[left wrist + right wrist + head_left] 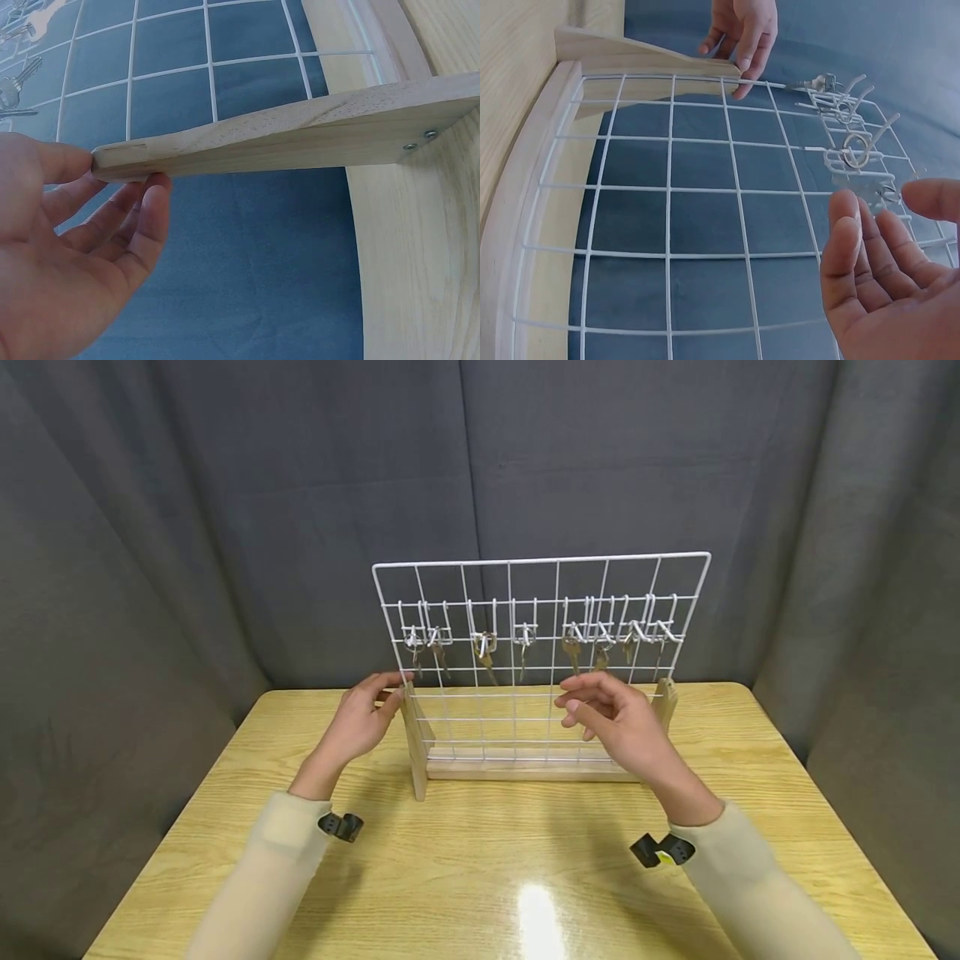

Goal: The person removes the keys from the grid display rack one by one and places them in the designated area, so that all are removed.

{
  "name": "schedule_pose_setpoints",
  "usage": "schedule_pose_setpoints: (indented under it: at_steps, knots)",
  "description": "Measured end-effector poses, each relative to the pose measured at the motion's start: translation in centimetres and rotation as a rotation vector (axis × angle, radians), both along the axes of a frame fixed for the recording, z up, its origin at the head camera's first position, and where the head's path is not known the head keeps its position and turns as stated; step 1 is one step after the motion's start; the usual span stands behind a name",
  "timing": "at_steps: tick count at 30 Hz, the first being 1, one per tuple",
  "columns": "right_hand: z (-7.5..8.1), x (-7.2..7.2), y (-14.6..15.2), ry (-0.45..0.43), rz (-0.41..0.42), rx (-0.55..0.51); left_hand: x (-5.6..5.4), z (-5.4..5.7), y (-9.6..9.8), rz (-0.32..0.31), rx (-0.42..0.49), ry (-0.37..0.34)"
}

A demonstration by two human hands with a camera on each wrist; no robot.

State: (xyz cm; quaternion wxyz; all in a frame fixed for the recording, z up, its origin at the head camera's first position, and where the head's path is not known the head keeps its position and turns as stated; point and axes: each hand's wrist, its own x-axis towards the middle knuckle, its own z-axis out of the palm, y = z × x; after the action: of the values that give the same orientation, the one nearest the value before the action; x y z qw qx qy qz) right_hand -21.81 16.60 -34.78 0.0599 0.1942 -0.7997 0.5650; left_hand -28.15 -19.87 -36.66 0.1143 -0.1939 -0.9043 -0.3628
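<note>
A white wire grid rack (510, 562) stands upright on a wooden base. Several keys (572, 652) on rings hang from white hooks along its upper part. At the left side, my left hand (356, 718) pinches the top end of the wooden side support (262, 135), thumb on one face and fingertips on the other. My right hand (622, 722) hovers in front of the grid at right of centre, below the keys. Its fingers are loosely bent, the thumb is apart from them, and nothing sits between them. In the right wrist view its fingertips overlap the hooks' edge.
The rack stands toward the back of a light wood-grain table (465, 860). A wooden crossbar (517, 768) joins the two side supports, with the right support (664, 700) partly behind my right hand. Grey curtains (315, 510) surround the table at the back and sides.
</note>
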Motion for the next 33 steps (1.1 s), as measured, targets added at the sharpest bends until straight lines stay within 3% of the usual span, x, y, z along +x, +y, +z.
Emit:
schedule_pose_setpoints:
  at_steps: [21,33]
  knots:
    - [0.8,-0.4,-3.3,-0.065,0.041,-0.033,-0.3,-0.2,0.1,0.001,0.024,0.027]
    - [1.0,-0.7,-4.9,-0.053,0.065,-0.047,0.0,0.0,0.2,0.021,0.021,-0.014]
